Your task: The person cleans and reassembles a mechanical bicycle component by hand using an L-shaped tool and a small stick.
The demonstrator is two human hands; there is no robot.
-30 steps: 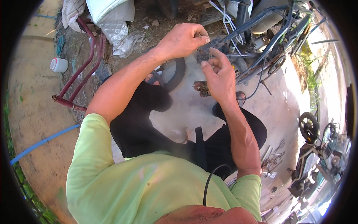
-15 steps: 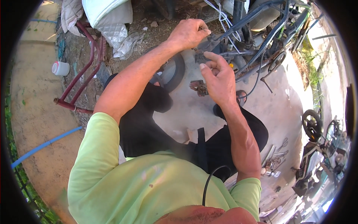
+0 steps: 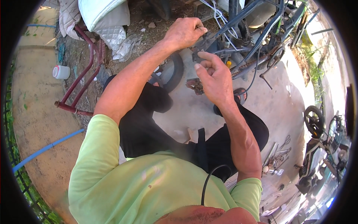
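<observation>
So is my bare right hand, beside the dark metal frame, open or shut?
Partly open: on the bare right hand, index finger and thumb stand apart; the other fingers curl inward.

The pale concrete floor (image 3: 278,112), brightly sunlit at right, meets brown dirt (image 3: 147,36) beyond.

Pale concrete floor (image 3: 281,108) — scattered metal tools (image 3: 276,157), dark tyre (image 3: 179,71), sandalled foot (image 3: 241,96)

There is one blue-black frame (image 3: 241,16), one red tubular frame (image 3: 92,57) and one white jar (image 3: 61,72).
</observation>
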